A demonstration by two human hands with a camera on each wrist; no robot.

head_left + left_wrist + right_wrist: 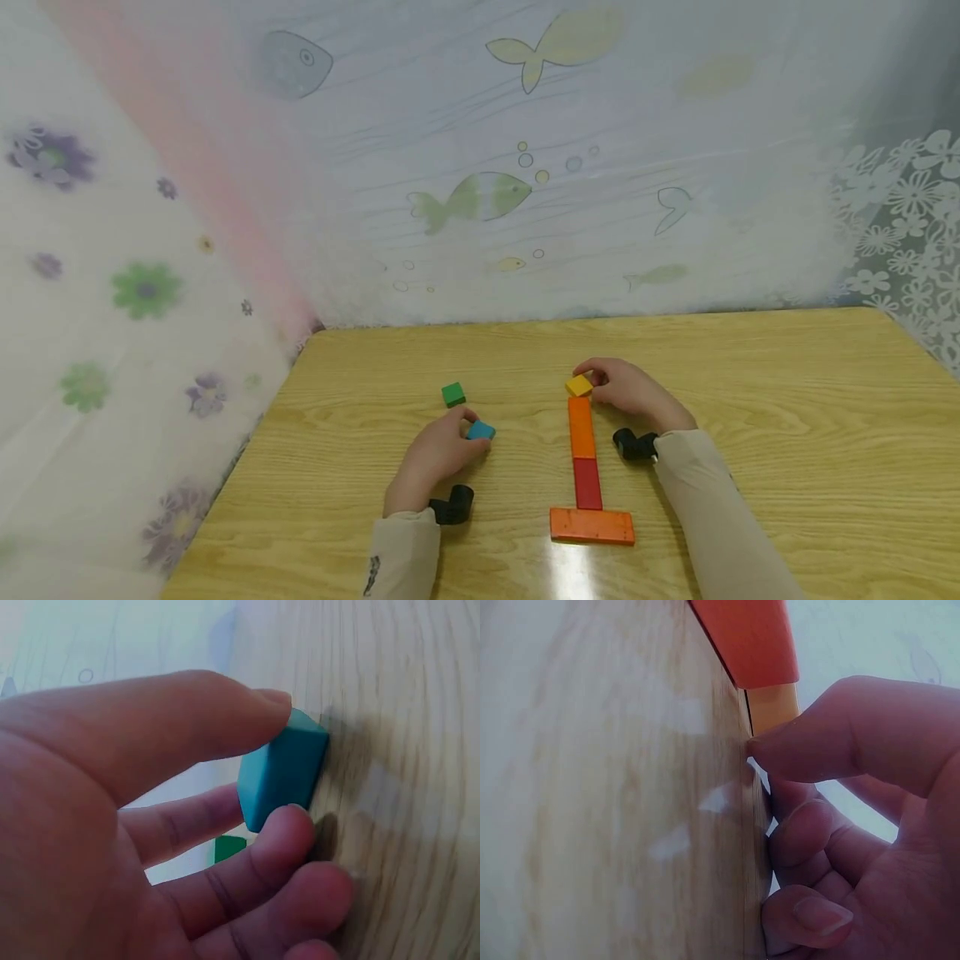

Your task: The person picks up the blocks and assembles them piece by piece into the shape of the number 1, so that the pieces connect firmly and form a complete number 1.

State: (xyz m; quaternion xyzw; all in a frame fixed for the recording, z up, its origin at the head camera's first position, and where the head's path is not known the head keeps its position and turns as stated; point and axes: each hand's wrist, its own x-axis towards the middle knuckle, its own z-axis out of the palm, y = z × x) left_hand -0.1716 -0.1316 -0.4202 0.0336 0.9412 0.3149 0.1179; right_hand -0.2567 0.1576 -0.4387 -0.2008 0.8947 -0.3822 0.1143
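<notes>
A blue block (481, 430) is pinched between the thumb and fingers of my left hand (438, 450), just above or on the table; the left wrist view shows the same blue block (281, 776) tilted under the thumb. My right hand (628, 388) holds a yellow block (578, 385) at the far end of a row of blocks. In that row an orange block (581, 427) comes after the yellow one, then a red block (588, 483), then a crosswise orange block (592, 526) nearest me. A green block (453, 394) lies beyond my left hand.
The blocks lie on a wood-grain table (337, 400). A curtain with fish drawings (465, 275) hangs behind its far edge, and a flowered curtain (150, 400) hangs along the left. Black wrist devices (453, 506) sit at both cuffs.
</notes>
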